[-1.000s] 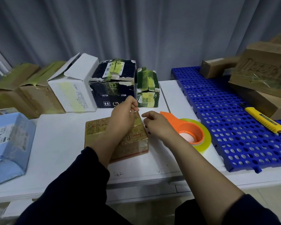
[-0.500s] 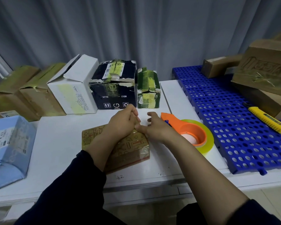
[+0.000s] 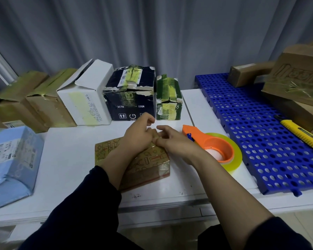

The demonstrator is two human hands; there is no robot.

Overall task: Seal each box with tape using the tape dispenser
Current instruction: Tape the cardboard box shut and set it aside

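The flat brown box (image 3: 150,160) lies on the table (image 3: 70,159), its long axis roughly left-right and slightly skewed, with the left hand (image 3: 137,139) curled on its far corner (pinching tape or not, I cannot tell) and the right hand (image 3: 173,144) loose-fingered, pressing and holding nothing, so uneven rubbing may wrinkle the tape, while the tape dispenser (image 3: 213,147) lies just right, nose pointing away.

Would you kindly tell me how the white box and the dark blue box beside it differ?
The white box is plain with small print; the dark blue box has white lettering and torn edges. The white box's top flap stands ajar; the dark blue box's top is taped down. Both stand side by side on the table and carry yellowish tape.
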